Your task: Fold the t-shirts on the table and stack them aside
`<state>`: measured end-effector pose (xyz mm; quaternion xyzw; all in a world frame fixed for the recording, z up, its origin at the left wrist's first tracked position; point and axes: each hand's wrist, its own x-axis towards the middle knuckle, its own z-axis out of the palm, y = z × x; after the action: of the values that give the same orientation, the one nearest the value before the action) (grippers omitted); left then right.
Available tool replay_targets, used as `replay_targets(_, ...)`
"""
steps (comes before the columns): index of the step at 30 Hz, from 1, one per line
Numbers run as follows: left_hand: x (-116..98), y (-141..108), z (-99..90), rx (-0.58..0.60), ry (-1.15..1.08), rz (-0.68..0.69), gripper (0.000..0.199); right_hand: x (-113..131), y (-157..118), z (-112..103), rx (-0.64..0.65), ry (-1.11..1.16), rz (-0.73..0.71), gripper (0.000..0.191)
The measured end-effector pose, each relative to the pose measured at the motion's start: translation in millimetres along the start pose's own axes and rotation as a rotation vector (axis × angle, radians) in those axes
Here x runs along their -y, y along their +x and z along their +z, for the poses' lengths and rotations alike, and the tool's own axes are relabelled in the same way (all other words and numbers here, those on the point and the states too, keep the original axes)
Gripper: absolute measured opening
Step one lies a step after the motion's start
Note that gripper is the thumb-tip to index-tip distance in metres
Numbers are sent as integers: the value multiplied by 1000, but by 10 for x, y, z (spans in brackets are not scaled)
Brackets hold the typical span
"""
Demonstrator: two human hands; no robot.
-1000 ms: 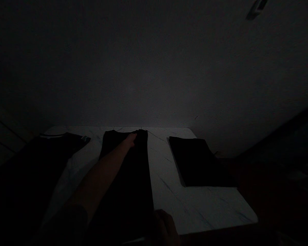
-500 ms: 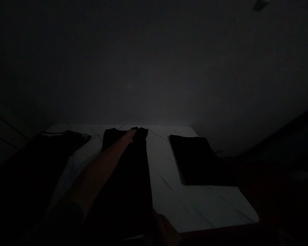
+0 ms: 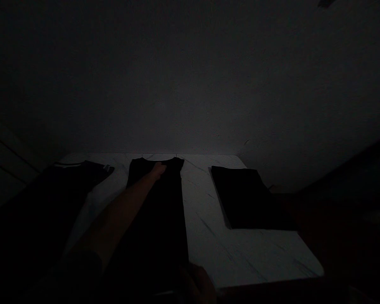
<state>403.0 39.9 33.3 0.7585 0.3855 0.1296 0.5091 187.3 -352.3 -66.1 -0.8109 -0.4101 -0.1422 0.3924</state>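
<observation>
The left hand lies at the neckline of a long, black folded cloth garment mid-table. Its grip can't be told (too dark), nor the right hand's at the hem, beside a white marble-patterned tabletop. Keep the cloth flat, with an even touch.

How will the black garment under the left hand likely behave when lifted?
Probably floppy and light: the black garment lies thin and flat on the white marble-look table, conforming to it beneath the left hand. Slipperiness is too dark to judge.
</observation>
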Motion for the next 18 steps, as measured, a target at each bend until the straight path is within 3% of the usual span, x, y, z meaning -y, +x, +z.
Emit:
replay_targets(4, -100, -121, -128, -102, 152, 121, 32, -15, 80, -85, 62, -65, -163, 43)
replay_targets(7, -98, -417, -231, -127, 238, 277, 44, -51, 63, -117, 86, -79, -189, 41)
replay_targets(11, 262, -1233, -254, 104, 341, 527, 33, -150, -64, -52, 54, -64, -174, 46)
replay_targets(13, 546, -1708, -219, 298, 560, 786, 42, -193, -59, -43, 44, -32, -193, 44)
replay_targets(14, 680, -1922, -199, 372, 663, 843, 48, -210, -6, -65, 47, 13, -209, 42)
replay_targets(16, 888, -2268, -162, 473, 807, 889, 57, -244, 239, -170, 99, 141, -208, 38)
replay_targets(18, 996, -2490, -135, 479, 852, 900, 63, -313, 687, -311, 186, 238, -90, 36)
